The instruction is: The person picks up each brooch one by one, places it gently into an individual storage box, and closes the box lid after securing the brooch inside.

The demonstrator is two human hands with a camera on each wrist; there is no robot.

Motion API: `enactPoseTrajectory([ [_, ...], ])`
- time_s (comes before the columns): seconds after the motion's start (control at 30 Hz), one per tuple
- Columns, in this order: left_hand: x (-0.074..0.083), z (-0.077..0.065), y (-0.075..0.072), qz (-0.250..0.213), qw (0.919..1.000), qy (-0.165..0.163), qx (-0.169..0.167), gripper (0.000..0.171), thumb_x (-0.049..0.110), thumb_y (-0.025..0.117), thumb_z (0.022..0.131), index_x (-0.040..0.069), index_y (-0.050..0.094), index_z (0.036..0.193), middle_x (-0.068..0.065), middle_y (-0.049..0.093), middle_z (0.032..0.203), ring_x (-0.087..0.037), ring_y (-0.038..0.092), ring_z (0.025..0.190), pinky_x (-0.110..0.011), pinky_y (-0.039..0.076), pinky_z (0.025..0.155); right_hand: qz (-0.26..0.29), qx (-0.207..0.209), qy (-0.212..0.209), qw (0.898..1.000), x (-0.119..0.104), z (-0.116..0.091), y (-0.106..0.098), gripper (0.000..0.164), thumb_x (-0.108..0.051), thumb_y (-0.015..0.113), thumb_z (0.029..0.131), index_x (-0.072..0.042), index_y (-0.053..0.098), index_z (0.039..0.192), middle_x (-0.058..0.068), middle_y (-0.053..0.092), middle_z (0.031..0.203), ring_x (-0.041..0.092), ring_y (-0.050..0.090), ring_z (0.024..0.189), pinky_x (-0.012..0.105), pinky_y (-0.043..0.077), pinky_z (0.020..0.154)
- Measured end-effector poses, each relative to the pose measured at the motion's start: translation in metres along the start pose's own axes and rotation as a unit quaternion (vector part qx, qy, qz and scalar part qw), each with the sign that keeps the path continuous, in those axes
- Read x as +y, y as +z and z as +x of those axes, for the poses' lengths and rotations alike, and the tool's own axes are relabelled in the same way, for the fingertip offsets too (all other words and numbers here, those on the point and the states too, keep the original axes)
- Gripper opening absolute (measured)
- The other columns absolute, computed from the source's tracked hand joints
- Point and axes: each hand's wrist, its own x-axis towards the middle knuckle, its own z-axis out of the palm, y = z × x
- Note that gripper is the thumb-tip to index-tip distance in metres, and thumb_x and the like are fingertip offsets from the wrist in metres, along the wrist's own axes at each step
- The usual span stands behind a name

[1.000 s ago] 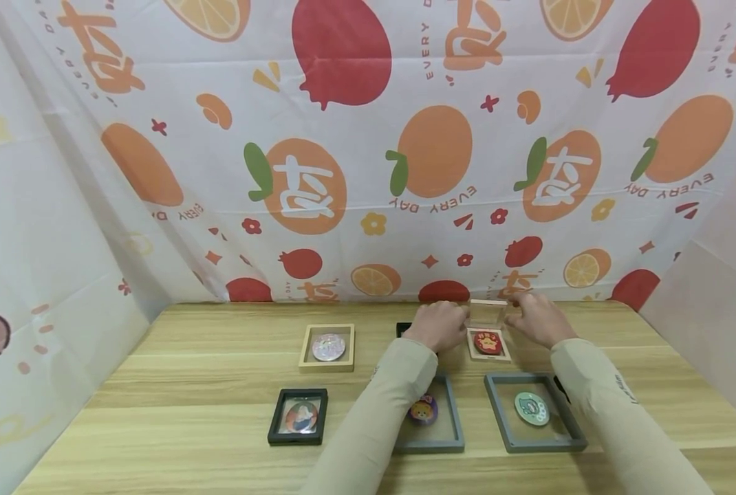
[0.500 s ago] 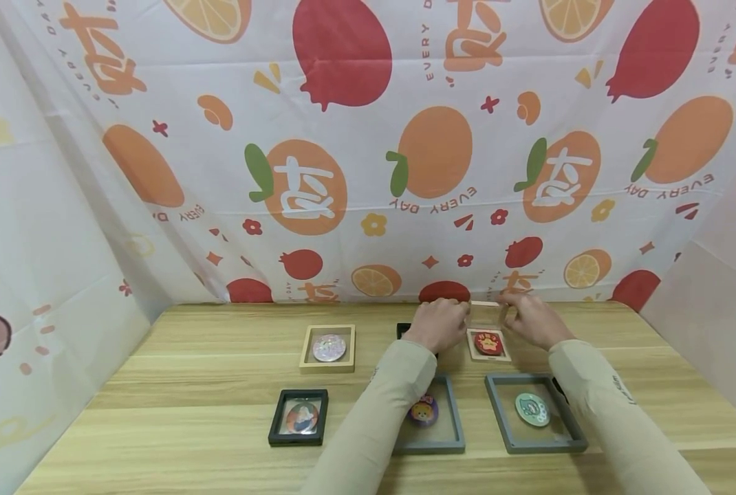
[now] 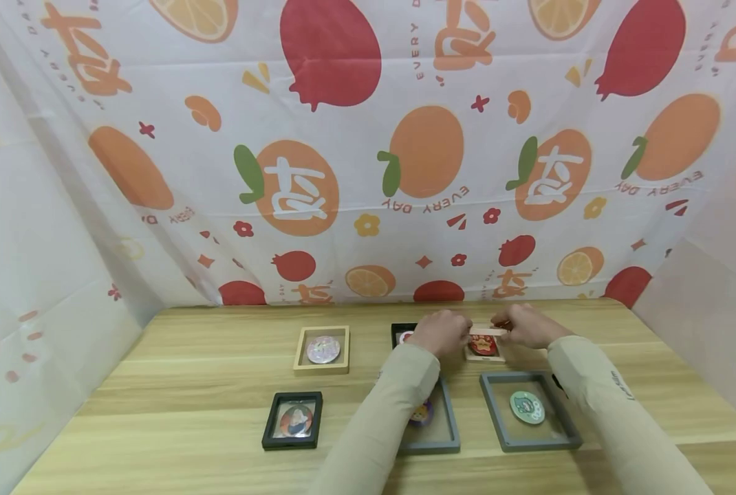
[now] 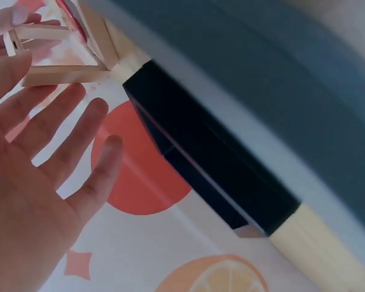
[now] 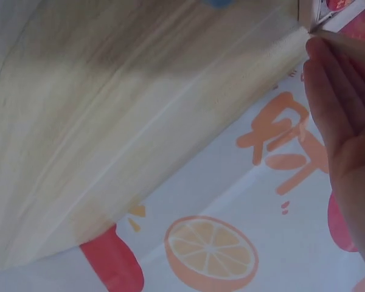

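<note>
A small pale wooden display frame stands at the back right of the table, with a red round badge bearing a yellow star inside. Its hinged lid is raised and slants over the badge. From the left, my left hand pinches the lid's edge; in the left wrist view its other fingers spread straight. My right hand pinches the opposite side of the lid, thumb hidden in the right wrist view. A black frame lies partly hidden behind the left hand.
A grey frame with a green badge sits in front of the right arm. Another grey frame is partly covered by the left sleeve. Further left are a light wooden frame and a small black frame. A fruit-print cloth hangs behind.
The lid has tipped from upright down toward the badge, and both hands have come down and forward with it. The head view has shifted slightly; the other frames lie as before.
</note>
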Motion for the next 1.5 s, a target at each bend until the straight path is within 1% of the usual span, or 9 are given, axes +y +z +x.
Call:
enactPoseTrajectory([
  [0.17,0.0,0.001,0.002,-0.03,0.9994,-0.012,-0.009,0.013,0.022,0.067,0.1,0.017,0.076,0.108,0.005,0.073,0.098,-0.009,0.067,0.085,-0.027,0.054,0.074,0.013,-0.013,-0.021,1.0,0.001,0.001,0.0,0.009,0.004,0.076,0.08,0.002,0.071,0.087,0.001,0.066,0.08,0.013,0.056,0.071,0.033,0.049,0.065],
  [0.33,-0.002,0.001,0.003,-0.068,0.9958,-0.037,-0.048,0.014,0.019,0.071,0.097,0.016,0.068,0.11,0.003,0.07,0.094,-0.01,0.06,0.077,-0.027,0.049,0.071,0.035,-0.014,0.029,0.999,-0.004,0.005,0.009,0.028,0.0,0.084,0.072,-0.007,0.058,0.075,-0.002,0.049,0.071,0.014,0.043,0.064,0.03,0.037,0.059],
  [0.53,-0.001,-0.002,0.004,-0.054,0.9956,-0.056,-0.053,0.017,0.027,0.075,0.094,0.018,0.071,0.108,0.007,0.069,0.093,-0.009,0.058,0.077,-0.027,0.05,0.074,0.007,-0.017,0.034,0.999,-0.005,0.008,0.012,0.029,-0.002,0.087,0.07,-0.001,0.066,0.09,0.004,0.063,0.086,0.021,0.057,0.079,0.04,0.051,0.074],
  [0.67,0.003,-0.004,0.002,-0.045,0.9953,-0.064,-0.058,0.014,0.033,0.073,0.095,0.023,0.075,0.104,0.01,0.072,0.102,-0.012,0.059,0.092,-0.034,0.049,0.088,0.003,-0.012,0.031,0.999,-0.001,0.007,0.014,0.053,-0.002,0.088,0.067,0.006,0.065,0.114,0.007,0.067,0.096,0.023,0.06,0.087,0.045,0.052,0.083],
  [0.77,0.004,-0.003,0.003,-0.043,0.9951,-0.069,-0.056,0.012,0.035,0.073,0.095,0.026,0.076,0.1,0.012,0.071,0.101,-0.015,0.056,0.1,-0.039,0.047,0.094,0.002,-0.017,0.025,1.0,-0.001,0.008,0.016,0.057,0.001,0.089,0.065,0.009,0.065,0.116,0.004,0.064,0.089,0.02,0.055,0.079,0.039,0.051,0.075],
  [0.87,0.003,-0.001,0.008,-0.048,0.9952,-0.068,-0.052,0.011,0.034,0.074,0.094,0.024,0.077,0.098,0.012,0.068,0.093,-0.014,0.056,0.095,-0.039,0.047,0.09,-0.012,-0.027,0.014,0.999,-0.002,0.01,0.017,0.053,0.002,0.09,0.064,0.009,0.069,0.113,0.003,0.061,0.087,0.019,0.052,0.077,0.035,0.049,0.071],
  [1.0,0.003,0.001,0.012,-0.047,0.9956,-0.066,-0.046,0.013,0.032,0.075,0.093,0.022,0.077,0.1,0.011,0.066,0.086,-0.011,0.057,0.083,-0.039,0.048,0.087,-0.029,-0.03,0.022,0.999,-0.002,0.01,0.018,0.05,0.001,0.091,0.063,0.005,0.074,0.11,0.008,0.065,0.1,0.024,0.056,0.088,0.04,0.052,0.077],
  [1.3,0.012,0.001,0.012,0.0,0.9956,-0.082,-0.045,0.021,0.03,0.073,0.095,0.023,0.077,0.115,0.007,0.073,0.106,-0.013,0.065,0.095,-0.042,0.049,0.094,-0.022,-0.02,0.033,0.999,-0.003,0.007,0.021,0.053,0.0,0.094,0.062,0.005,0.074,0.112,0.01,0.066,0.107,0.026,0.059,0.091,0.044,0.054,0.081],
  [1.5,0.017,0.002,0.011,0.022,0.9955,-0.083,-0.042,0.023,0.027,0.072,0.096,0.022,0.075,0.118,0.006,0.074,0.109,-0.014,0.066,0.098,-0.043,0.048,0.096,-0.031,-0.01,0.032,0.999,-0.001,0.006,0.022,0.052,-0.001,0.095,0.062,0.003,0.075,0.11,0.014,0.067,0.111,0.032,0.061,0.1,0.05,0.053,0.088],
])
